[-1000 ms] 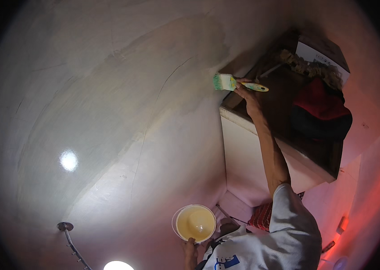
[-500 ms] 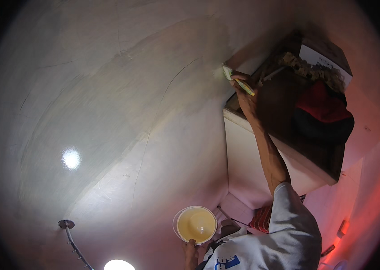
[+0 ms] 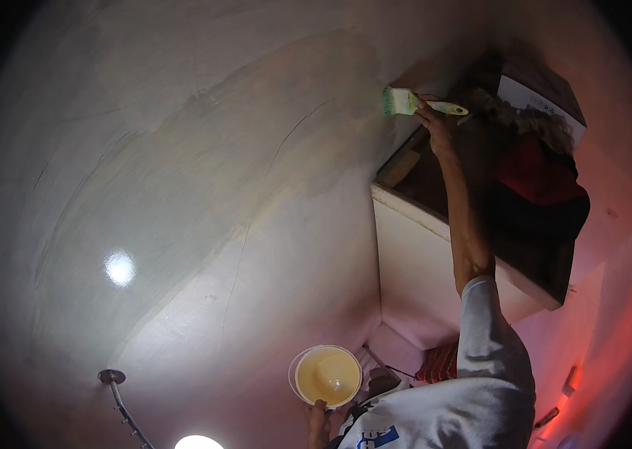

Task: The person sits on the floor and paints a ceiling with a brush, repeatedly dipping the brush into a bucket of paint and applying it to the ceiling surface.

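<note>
My right hand, arm stretched up and forward, is closed round the handle of a wide paintbrush. The brush has green-tinged bristles pointing left and a paint-smeared yellowish handle. Its tip is at or close to the wall; contact cannot be made out. On that wall a broad, darker, damp-looking patch spreads left and down, crossed by thin cracks. Low in the middle, my left hand grips the near rim of a small white bucket with pale yellow liquid inside. Part of that hand is hidden below the bucket.
Under my right forearm stands a tall white unit with a dark top. On it lie a red-and-black cloth item and a white-sided carton. A curved metal rail and a bright lamp are at lower left.
My right hand has moved up and slightly right with the paintbrush, which has turned so its broad side and more of its handle show. My left hand and the bucket have hardly moved.
</note>
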`<state>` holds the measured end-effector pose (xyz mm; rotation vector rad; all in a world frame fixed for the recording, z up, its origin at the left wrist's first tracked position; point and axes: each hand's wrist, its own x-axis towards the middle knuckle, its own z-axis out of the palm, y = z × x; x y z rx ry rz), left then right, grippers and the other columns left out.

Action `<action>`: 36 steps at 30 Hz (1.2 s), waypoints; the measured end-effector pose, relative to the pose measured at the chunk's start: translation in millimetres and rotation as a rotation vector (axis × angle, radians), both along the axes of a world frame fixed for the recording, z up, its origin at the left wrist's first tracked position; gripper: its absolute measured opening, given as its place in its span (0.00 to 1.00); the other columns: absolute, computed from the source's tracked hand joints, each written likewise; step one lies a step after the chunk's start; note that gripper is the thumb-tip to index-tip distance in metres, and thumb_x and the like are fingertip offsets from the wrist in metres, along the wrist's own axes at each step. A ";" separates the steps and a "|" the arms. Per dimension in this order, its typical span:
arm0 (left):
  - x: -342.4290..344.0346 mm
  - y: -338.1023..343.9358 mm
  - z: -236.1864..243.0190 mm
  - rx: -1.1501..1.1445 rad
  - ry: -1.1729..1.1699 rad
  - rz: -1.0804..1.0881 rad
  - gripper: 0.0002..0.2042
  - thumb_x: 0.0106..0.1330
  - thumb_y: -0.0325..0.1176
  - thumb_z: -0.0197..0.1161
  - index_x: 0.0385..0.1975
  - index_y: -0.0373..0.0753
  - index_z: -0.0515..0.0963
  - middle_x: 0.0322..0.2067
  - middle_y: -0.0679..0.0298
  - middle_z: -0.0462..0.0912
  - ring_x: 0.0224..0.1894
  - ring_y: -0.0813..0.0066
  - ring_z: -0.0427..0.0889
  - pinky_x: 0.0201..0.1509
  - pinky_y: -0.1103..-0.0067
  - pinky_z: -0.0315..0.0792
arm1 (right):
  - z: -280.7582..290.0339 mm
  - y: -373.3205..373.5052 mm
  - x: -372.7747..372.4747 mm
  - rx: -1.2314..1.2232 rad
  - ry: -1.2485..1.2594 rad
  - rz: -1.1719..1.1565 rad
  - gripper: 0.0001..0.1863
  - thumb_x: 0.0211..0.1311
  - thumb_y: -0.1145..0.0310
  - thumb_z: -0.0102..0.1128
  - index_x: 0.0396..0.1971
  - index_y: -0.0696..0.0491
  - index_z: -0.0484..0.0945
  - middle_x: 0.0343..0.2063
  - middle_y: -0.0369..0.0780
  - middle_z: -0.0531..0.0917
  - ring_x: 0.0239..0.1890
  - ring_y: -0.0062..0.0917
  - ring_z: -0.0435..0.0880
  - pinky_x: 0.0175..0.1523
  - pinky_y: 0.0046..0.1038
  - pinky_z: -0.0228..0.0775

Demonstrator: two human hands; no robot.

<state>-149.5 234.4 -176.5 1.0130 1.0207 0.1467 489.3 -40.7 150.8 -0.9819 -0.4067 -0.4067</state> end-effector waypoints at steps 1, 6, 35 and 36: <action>-8.9 -3.3 -10.3 0.010 -0.005 0.007 0.18 0.57 0.24 0.58 0.49 0.27 0.70 0.39 0.52 0.79 0.34 0.60 0.84 0.31 0.66 0.82 | -0.3 10.0 11.8 -0.002 -0.020 0.007 0.17 0.59 0.67 0.71 0.45 0.57 0.78 0.44 0.39 0.80 0.47 0.27 0.82 0.55 0.31 0.79; -6.6 -10.0 -2.0 -0.034 -0.021 0.082 0.19 0.57 0.23 0.56 0.50 0.28 0.70 0.40 0.51 0.79 0.35 0.58 0.84 0.33 0.65 0.82 | -0.4 13.5 7.2 0.007 -0.186 -0.308 0.08 0.61 0.75 0.67 0.41 0.56 0.84 0.39 0.34 0.82 0.42 0.20 0.79 0.48 0.23 0.71; -21.7 -6.2 -17.9 -0.030 0.024 0.083 0.24 0.58 0.24 0.58 0.55 0.29 0.62 0.46 0.49 0.75 0.41 0.56 0.82 0.36 0.62 0.82 | -5.1 34.4 -45.9 -0.101 -0.152 -0.308 0.10 0.62 0.72 0.68 0.42 0.57 0.83 0.38 0.35 0.83 0.42 0.19 0.80 0.51 0.22 0.72; -21.2 -3.1 -22.5 -0.030 0.037 0.054 0.24 0.58 0.25 0.58 0.55 0.29 0.61 0.46 0.49 0.74 0.42 0.56 0.81 0.37 0.62 0.82 | -6.1 41.2 -65.7 -0.238 -0.192 -0.413 0.10 0.62 0.73 0.67 0.42 0.57 0.83 0.37 0.33 0.83 0.41 0.17 0.78 0.51 0.20 0.69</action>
